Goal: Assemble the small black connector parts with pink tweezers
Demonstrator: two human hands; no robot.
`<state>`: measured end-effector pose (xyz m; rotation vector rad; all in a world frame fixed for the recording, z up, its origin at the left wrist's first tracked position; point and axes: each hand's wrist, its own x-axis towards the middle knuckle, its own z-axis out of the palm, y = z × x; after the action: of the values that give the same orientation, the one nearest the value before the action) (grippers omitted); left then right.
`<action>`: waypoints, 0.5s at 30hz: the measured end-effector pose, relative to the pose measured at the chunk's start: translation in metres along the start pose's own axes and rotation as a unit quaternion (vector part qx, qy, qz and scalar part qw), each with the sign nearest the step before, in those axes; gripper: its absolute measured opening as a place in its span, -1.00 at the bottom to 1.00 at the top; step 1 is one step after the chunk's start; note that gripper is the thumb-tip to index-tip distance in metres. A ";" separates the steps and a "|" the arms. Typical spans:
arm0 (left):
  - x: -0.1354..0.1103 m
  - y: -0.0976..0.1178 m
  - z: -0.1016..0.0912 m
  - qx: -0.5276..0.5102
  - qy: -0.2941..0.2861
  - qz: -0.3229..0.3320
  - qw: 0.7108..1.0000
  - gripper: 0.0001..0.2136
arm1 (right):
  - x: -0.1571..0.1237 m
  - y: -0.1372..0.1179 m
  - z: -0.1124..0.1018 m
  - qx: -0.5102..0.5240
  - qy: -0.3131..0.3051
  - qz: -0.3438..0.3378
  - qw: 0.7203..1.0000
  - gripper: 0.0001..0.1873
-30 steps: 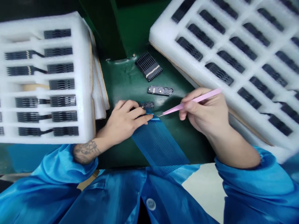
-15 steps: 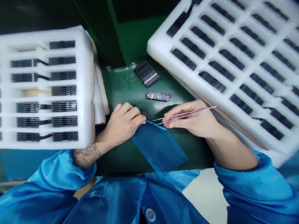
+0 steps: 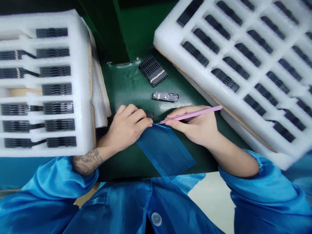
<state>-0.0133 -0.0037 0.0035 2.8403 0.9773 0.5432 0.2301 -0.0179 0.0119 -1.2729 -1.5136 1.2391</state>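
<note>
The blue perforated film point(image 3: 165, 151) lies flat on the desk point(image 3: 126, 81) just in front of me, its top corner meeting the fingertips point(image 3: 148, 122) of my left grip point(image 3: 126, 128). That grip is curled over the corner, fingers together, but I can't tell whether it pinches the film or only presses it down. My right grip point(image 3: 192, 125) is clamped on the pink tweezers point(image 3: 192, 113), which run between thumb and fingers with their tips at that same corner, right beside my left fingertips. The film's long body slants away from both grips toward my chest.

Just beyond my left fingers sits a small black part point(image 3: 149, 115), partly hidden by them. Further up the desk lies a black circuit module point(image 3: 165, 96), and past that a black comb-like connector strip point(image 3: 153, 70), both apart from my hands. A white foam tray point(image 3: 85, 81) on my left and another point(image 3: 219, 42) on my right flank the work, their pockets holding rows of black ribbed parts, some on the left with short cables. My blue sleeves point(image 3: 80, 182) end at both wrists, and a tattoo point(image 3: 87, 162) marks my left forearm.
</note>
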 end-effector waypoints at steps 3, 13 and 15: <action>0.000 0.000 0.000 0.002 -0.001 -0.001 1.000 -0.91 | 0.000 0.000 0.000 -0.001 -0.004 -0.011 1.000 -0.87; 0.001 0.001 -0.001 -0.002 0.001 -0.001 1.000 -0.90 | 0.001 0.000 0.000 -0.004 -0.009 -0.018 1.000 -0.89; 0.001 0.000 -0.001 -0.003 -0.001 -0.002 1.000 -0.90 | 0.001 0.000 0.000 -0.004 -0.009 -0.019 1.000 -0.89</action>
<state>-0.0129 -0.0036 0.0047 2.8320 0.9799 0.5431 0.2301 -0.0170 0.0124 -1.2351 -1.5512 1.2234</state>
